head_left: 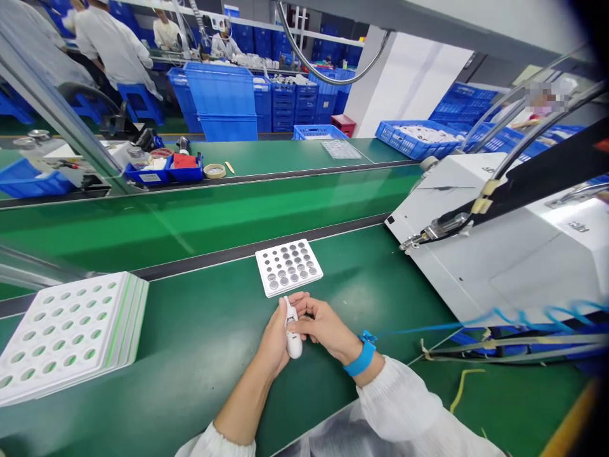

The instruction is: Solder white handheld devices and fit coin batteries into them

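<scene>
A small white plastic device (292, 331) is held upright over the green table between both hands. My left hand (275, 339) cradles it from the left side. My right hand (323, 327), with a blue strap on the wrist, pinches its upper part with fingertips. Just beyond the hands lies a white tray of coin cells (288, 266), partly filled with round silver batteries. Whether a cell sits in the device cannot be seen.
A stack of empty white hole trays (66, 333) lies at the left. A white machine (504, 247) with a black arm stands at the right. A green conveyor belt (200, 216) runs across. Blue crates (221, 101) and other workers are behind.
</scene>
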